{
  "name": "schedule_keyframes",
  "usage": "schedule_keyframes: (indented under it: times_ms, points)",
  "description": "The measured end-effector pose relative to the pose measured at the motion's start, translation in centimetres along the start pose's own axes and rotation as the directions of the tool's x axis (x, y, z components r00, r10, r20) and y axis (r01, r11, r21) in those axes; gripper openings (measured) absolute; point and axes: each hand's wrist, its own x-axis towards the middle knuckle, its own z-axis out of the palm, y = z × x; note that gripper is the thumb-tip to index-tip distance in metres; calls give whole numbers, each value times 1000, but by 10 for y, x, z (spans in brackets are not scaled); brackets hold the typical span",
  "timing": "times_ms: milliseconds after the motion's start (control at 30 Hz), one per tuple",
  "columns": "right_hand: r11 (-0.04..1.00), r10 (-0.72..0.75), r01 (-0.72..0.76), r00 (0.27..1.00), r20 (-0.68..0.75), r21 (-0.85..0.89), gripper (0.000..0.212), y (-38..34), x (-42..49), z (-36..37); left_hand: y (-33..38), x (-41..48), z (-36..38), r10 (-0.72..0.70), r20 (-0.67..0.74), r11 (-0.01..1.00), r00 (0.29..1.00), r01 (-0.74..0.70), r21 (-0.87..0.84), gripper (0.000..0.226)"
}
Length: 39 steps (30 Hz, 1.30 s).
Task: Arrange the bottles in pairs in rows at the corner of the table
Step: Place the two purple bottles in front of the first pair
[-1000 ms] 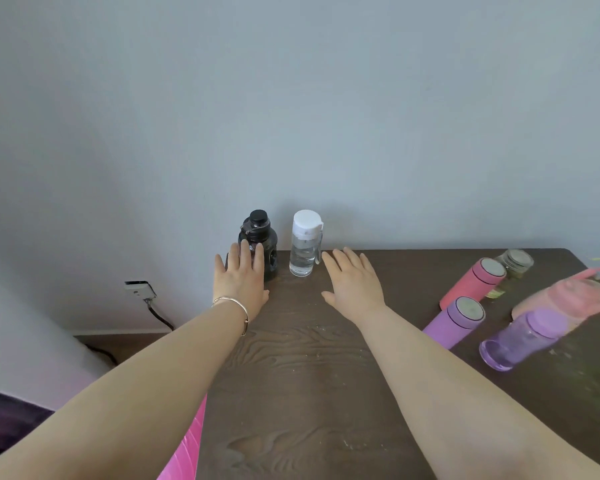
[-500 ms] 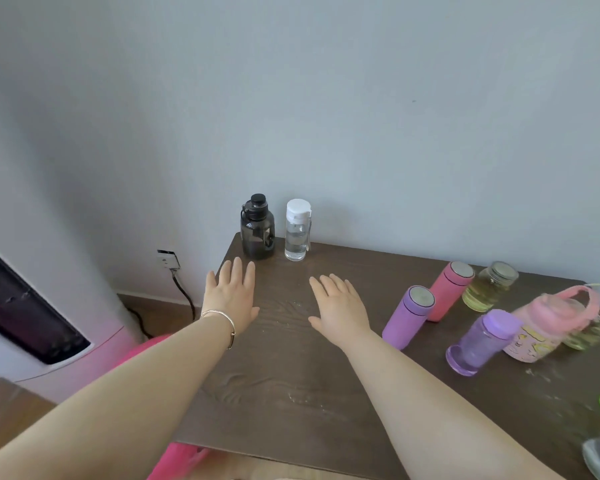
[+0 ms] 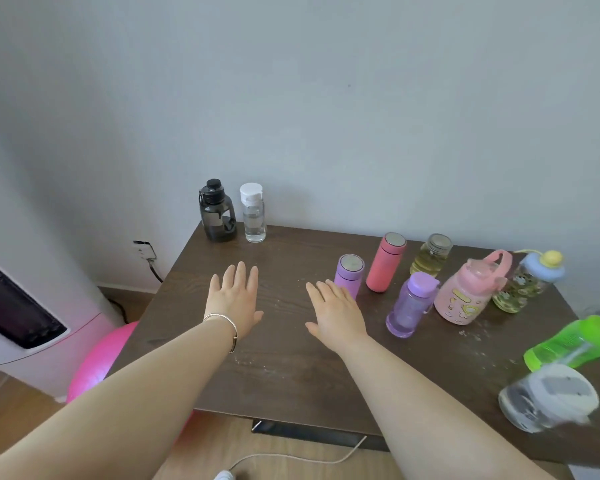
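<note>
Head view: first pair, black bottle (image 3: 218, 213) and clear bottle (image 3: 253, 214), stands upright side by side at the table (image 3: 284, 368) corner, 11 o'clock; left hand (image 3: 235, 301) and right hand (image 3: 336, 315) flat, fingers spread, holding nothing; remaining bottles cluster at 2 to 4 o'clock; the next move probably calls for grasping the purple flask (image 3: 349, 275), just beside the right hand, to begin a second row.
</note>
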Motion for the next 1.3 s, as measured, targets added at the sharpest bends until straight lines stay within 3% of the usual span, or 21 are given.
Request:
schedule_keyframes:
  times_ms: [300, 533, 633, 833, 1000, 1133, 1300]
  points:
    - [979, 203, -203, 976, -74, 4, 81, 68, -41, -16, 82, 34, -34, 178, -62, 983, 982, -180, -40, 95]
    - [916, 365, -388, 912, -189, -102, 100, 116, -59, -19, 127, 69, -40, 305, -86, 948, 948, -311, -69, 95]
    - [890, 435, -454, 872, -224, -38, 97, 132, -59, -24, 138, 83, -39, 341, -92, 936, 936, -347, -61, 96]
    - [809, 584, -557, 798, -149, 189, 83, 149, -54, -32, 151, 110, -33, 396, -104, 909, 912, -405, -97, 92]
    - [661, 685, -615, 728, -12, 430, 89, 164, -45, -14, 157, 123, -15, 391, -73, 844, 918, -389, -369, 79]
    - [534, 733, -571, 681, -4, 624, 91, 165, -41, -1, 157, 124, -3, 340, -70, 656, 938, -290, -697, 73]
    - [405, 799, -532, 602, -4, 744, 82, 160, -33, 5, 162, 124, 0, 297, -50, 472, 953, -192, -861, 73]
